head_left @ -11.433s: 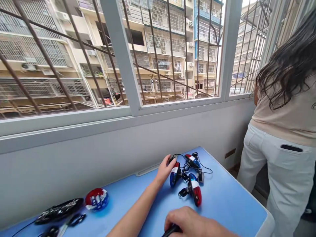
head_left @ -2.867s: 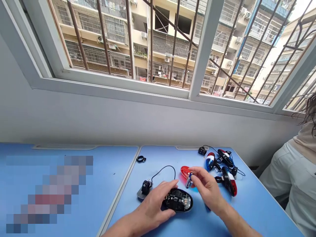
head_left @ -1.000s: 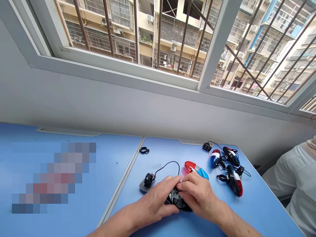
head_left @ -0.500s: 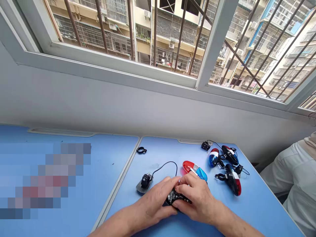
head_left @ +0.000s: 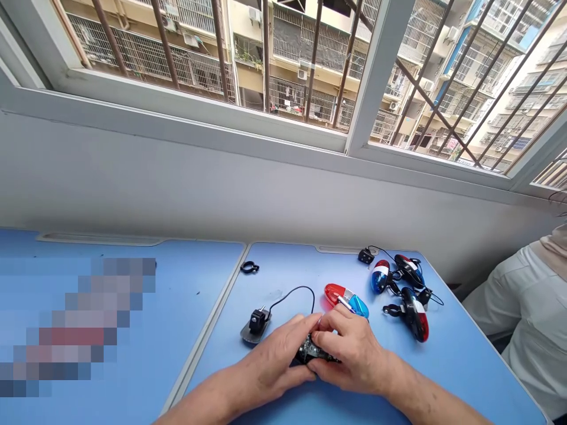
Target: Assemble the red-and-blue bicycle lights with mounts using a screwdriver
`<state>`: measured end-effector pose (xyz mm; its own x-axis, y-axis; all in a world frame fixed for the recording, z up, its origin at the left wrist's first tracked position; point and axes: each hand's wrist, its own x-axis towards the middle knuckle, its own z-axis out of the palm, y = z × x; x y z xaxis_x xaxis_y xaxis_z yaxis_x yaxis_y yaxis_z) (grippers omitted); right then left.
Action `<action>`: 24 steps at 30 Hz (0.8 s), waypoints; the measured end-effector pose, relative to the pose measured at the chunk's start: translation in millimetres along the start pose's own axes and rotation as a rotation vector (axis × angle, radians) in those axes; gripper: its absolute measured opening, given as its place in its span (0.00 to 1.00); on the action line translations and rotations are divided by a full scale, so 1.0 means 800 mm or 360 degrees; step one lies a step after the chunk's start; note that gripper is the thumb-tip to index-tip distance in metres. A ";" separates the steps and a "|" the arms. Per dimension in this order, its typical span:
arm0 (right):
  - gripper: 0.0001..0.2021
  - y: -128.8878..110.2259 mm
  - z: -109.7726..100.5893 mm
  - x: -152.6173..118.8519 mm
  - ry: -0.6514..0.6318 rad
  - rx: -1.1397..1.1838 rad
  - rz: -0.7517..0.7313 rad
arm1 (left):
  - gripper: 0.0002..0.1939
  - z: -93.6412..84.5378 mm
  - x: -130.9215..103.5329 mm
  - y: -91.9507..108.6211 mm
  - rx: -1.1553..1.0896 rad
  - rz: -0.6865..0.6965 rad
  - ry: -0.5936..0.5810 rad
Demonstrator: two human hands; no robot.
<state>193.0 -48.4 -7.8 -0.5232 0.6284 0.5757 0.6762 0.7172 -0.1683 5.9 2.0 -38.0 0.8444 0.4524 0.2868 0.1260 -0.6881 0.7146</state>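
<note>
Low in the view, my left hand is wrapped round the left side of a small black part with a speckled circuit-like face. My right hand pinches the same part from the right, its fingertips meeting those of my left hand. Much of the part is hidden by my fingers. Just beyond my right hand lies a red, clear and blue plastic cover, with a slim silvery tool by my right fingers. A black switch box on a grey plate, with a thin black wire, sits left of my hands.
Several red, white and blue lamps with black clamps lie at the right, near a small black button box. A black ring clamp rests at the back. A person in pale trousers is at the far right. A barred window stands behind.
The whole view has shifted slightly, so the table items appear a little further left. Both hands keep their hold on the black part, with barely any finger movement.
</note>
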 end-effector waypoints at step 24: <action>0.11 0.004 -0.015 -0.015 0.0007 0.0135 0.0156 | 0.20 -0.002 -0.005 -0.010 0.0083 -0.0046 0.0198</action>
<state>207.6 -57.5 -5.8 -0.4544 0.6956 0.5565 0.6777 0.6754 -0.2908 0.8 6.4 -43.7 0.7694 0.5370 0.3459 0.1789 -0.7010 0.6904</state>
